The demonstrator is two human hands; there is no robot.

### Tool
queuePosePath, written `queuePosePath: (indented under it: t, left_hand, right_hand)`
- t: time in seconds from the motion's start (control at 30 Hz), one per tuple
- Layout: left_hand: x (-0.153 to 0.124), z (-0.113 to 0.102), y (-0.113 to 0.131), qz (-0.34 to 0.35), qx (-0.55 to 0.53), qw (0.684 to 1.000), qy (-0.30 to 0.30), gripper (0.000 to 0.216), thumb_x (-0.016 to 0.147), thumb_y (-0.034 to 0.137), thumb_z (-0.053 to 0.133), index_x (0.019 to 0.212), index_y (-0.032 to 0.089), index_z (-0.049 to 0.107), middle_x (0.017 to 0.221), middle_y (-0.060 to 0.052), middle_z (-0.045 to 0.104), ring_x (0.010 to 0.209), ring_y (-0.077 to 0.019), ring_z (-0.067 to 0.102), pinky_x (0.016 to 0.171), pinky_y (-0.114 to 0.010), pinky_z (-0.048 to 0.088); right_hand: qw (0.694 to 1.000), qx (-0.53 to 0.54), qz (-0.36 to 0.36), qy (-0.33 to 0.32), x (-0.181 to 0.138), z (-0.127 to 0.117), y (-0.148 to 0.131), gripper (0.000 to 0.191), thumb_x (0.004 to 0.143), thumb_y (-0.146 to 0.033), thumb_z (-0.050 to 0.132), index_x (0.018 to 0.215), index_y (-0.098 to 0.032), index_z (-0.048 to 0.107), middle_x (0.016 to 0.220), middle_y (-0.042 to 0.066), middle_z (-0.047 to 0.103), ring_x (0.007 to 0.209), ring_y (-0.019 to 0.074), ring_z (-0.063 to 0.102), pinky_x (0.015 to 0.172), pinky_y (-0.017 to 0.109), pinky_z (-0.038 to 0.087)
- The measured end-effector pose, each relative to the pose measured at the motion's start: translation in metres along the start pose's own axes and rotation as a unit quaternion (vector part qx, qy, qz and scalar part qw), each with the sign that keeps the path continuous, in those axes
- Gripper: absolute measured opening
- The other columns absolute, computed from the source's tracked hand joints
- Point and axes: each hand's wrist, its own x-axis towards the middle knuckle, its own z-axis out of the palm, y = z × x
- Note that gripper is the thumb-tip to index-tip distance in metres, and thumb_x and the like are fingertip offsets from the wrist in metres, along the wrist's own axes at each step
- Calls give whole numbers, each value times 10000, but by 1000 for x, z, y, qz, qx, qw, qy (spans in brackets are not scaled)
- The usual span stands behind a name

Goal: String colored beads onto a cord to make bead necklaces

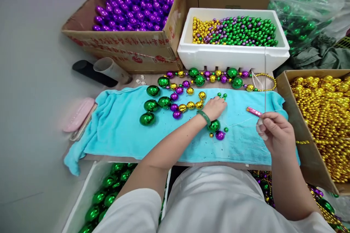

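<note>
The small green beads (225,95) lie toward the towel's far edge, just at the left hand (216,107); whether it grips one I cannot tell. Farther off, near the towel (123,138)'s right edge, the right hand (277,131) pinches a likely needle (265,80).

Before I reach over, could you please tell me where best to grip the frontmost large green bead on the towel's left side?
Probably around its widest middle, coming from the left: the large green bead is rounded, with bare blue towel on that side, while another green bead sits close behind.
</note>
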Motion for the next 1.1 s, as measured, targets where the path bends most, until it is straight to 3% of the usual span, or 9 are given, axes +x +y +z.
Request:
queuePosePath:
  t: [0.13,0.2,0.23,0.27,0.3,0.4,0.43,0.5,1.1]
  left_hand:
    - [9,4,5,-24,-17,1000,0,185,842,84,470,888,135,642,983,-127,610,1021,-251,532,855,-395,450]
    - [7,-1,4,-56,-137,988,45,138,828,119,525,898,143,642,976,-107,624,1000,-225,552,872,-374,453]
    - [4,-5,3,-85,-236,965,79,130,822,150,555,921,146,639,959,-95,632,954,-204,572,844,-347,467]
    - [1,-11,2,-118,-353,921,113,148,820,185,573,951,149,634,943,-82,639,891,-178,589,791,-313,482]
    - [-4,-18,0,-148,-473,857,141,174,825,216,578,978,150,626,929,-72,645,821,-150,599,726,-278,488]
    - [-20,-40,-4,-181,-735,630,177,202,824,259,596,988,144,622,899,-57,653,689,-93,600,602,-211,473]
    - [-25,-46,-4,-177,-775,580,180,200,815,252,613,978,137,628,894,-57,657,683,-86,604,597,-201,474]
    - [-34,-55,-4,-175,-809,530,185,197,800,225,636,968,122,640,875,-60,664,676,-83,612,595,-192,482]
    - [-45,-53,-8,-189,-844,460,199,158,838,183,593,958,98,651,855,-79,678,649,-86,621,558,-183,500]
  right_hand:
    - [999,-42,20,8,-1,-6,3,116,799,-274,666,883,-194,674,571,-7,541,491,89,469,397,201,278]
    - [996,-80,31,18,-3,-11,9,127,800,-282,667,887,-191,681,567,-10,538,495,88,466,411,203,293]
    - [994,-100,33,22,-4,-13,13,128,798,-284,669,881,-188,684,560,-14,532,495,87,462,420,205,304]
    - [992,-118,34,24,-5,-15,17,128,795,-286,671,871,-185,687,552,-17,524,494,86,459,429,208,315]
    - [990,-135,36,22,-7,-16,21,128,791,-290,673,858,-181,690,542,-21,515,490,86,455,435,210,324]
    - [984,-172,53,10,-11,-15,31,145,779,-313,673,802,-171,691,516,-28,491,466,82,430,431,214,325]
    - [981,-182,60,8,-11,-13,34,154,776,-321,671,787,-169,689,511,-29,485,462,81,422,428,214,321]
    - [978,-197,69,3,-11,-9,38,169,771,-334,666,771,-165,687,511,-29,481,461,81,414,427,214,318]
    - [971,-216,99,-19,-5,0,46,227,774,-378,640,794,-156,682,518,-32,439,476,86,378,440,222,283]
